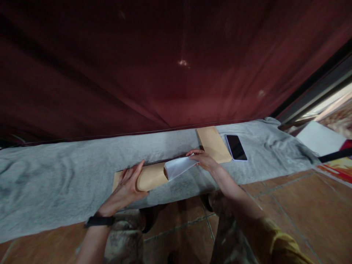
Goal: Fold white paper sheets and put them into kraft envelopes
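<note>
A brown envelope (154, 177) lies on the grey cloth with its mouth bulged apart towards the right. My left hand (127, 186) grips it across its width, fingers at the far edge and thumb at the near one. Between the fingers and thumb of my right hand (202, 158) is the outer end of a white folded paper (180, 167). The paper's other end sits at the envelope's mouth, partly inside; how deep it reaches is hidden. Just beyond my right hand rests a stack of brown envelopes (215, 145).
A phone (237, 147) with a dark screen lies right of the stack. The grey cloth (68, 165) runs along a dark red curtain (170, 80). Tiled floor (297, 198) shows in front. A white sheet-like object (320, 137) and colourful printed material (339, 168) are at the right.
</note>
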`<state>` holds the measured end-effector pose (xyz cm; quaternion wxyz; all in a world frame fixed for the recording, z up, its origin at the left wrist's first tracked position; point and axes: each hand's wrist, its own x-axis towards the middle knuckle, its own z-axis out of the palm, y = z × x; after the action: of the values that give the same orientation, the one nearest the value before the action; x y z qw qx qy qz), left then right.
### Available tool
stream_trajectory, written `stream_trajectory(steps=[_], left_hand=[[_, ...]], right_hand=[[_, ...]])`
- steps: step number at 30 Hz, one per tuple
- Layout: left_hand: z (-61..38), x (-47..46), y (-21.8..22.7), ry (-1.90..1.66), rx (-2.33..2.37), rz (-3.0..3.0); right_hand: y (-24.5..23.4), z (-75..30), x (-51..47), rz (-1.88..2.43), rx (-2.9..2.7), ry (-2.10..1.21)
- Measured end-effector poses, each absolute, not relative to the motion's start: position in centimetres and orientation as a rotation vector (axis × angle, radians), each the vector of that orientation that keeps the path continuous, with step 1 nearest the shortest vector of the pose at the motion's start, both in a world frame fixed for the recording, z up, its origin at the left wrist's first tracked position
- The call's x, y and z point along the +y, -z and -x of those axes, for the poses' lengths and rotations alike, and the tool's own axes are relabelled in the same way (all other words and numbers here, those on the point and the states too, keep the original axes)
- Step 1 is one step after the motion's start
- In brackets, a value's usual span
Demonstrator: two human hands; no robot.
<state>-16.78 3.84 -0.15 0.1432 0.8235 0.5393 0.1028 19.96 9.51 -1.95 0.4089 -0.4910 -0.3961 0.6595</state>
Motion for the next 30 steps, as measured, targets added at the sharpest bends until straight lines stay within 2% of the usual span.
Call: stream_trajectory(steps=[7, 17, 25, 30], left_hand=[[17.2, 4.5, 0.3, -0.269, 1.509, -2.332], [17.1, 4.3, -0.1, -0.234, 1.480, -2.312], [16.6, 4.4, -0.2, -0.236, 1.520, -2.285], [16.7, 4.3, -0.1, -0.255, 1.487, -2.323]], right_hand=[[3.3, -19.7, 10.3, 1.202, -1.266, -1.346], [2.3, -19.0, 10.2, 1.316, -1.314, -1.249], [3.9, -17.0, 9.2, 1.371, -1.283, -1.088], [4.4, -16.1, 7.4, 1.378, -1.510, -1.202]])
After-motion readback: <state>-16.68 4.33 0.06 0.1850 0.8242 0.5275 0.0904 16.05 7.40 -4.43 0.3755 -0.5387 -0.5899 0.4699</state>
